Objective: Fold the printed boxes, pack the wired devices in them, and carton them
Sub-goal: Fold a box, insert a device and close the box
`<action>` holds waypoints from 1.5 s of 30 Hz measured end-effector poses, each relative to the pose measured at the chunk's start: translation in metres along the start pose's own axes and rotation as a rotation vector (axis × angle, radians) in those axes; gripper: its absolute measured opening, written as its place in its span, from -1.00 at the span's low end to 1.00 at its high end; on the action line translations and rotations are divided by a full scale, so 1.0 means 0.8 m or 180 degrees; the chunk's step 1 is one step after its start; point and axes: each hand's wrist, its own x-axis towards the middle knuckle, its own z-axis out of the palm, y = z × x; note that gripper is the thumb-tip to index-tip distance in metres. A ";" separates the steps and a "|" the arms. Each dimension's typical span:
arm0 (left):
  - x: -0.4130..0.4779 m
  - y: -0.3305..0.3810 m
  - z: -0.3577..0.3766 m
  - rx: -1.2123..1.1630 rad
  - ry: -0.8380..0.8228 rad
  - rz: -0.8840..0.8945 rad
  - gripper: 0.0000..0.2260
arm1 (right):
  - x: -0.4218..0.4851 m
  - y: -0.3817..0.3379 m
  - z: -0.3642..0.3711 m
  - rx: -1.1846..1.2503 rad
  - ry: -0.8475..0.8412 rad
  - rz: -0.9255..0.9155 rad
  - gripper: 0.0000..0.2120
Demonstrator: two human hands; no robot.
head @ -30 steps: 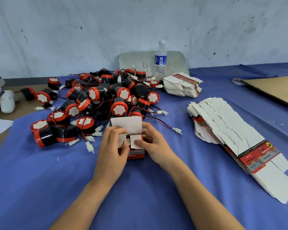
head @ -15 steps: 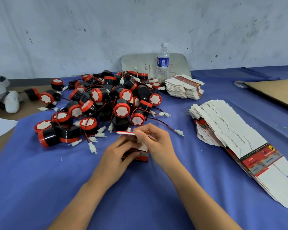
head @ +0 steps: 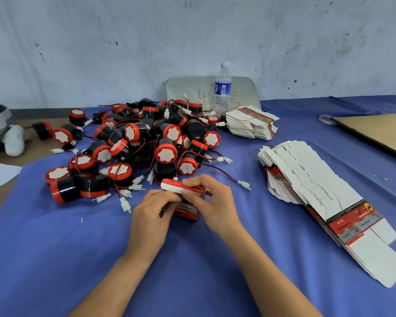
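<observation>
A blue cloth covers the tabletop, which runs back to a scuffed pale wall. On its far left half lies a loose pile of wired devices: black drums with red rims and white faces, pointing every way, their red and black leads tangled and ending in white plugs. To the right, a fanned stack of flat printed boxes lies with its long axis running from the far middle toward the near right edge, white flaps uppermost and a red printed panel showing at its near end. A brown cardboard sheet lies flat at the far right. A grey board leans on the wall behind the pile, and a smaller stack of flat boxes sits just in front of it.

The left hand has its fingers curled against the left side of the box, gripping it. The right hand is curled over the top, fingers and thumb pinching the lid flap. A clear water bottle stands upright before the board. The red printed box stands on the tabletop between the two hands, just in front of the pile, one printed side facing the person and its opening upward. Its lid flap lies almost level across the top, its long edge running left to right. A tape roll lies beside the cardboard.
</observation>
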 end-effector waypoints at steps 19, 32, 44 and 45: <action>0.007 -0.009 -0.004 -0.0775 -0.0040 -0.1150 -0.75 | -0.005 0.018 0.008 -0.0648 0.0043 -0.0467 -0.91; 0.014 -0.009 -0.004 -0.0925 -0.0071 -0.1419 -0.77 | -0.006 0.016 0.007 -0.0476 0.0039 -0.0358 -0.91; 0.013 -0.015 -0.009 -0.0869 -0.0233 -0.1313 -0.84 | -0.013 0.022 -0.003 -0.0143 -0.0395 -0.0190 -0.84; 0.014 -0.013 -0.011 -0.0792 -0.0251 -0.1237 -0.83 | -0.013 0.022 -0.004 -0.0158 -0.0411 -0.0199 -0.81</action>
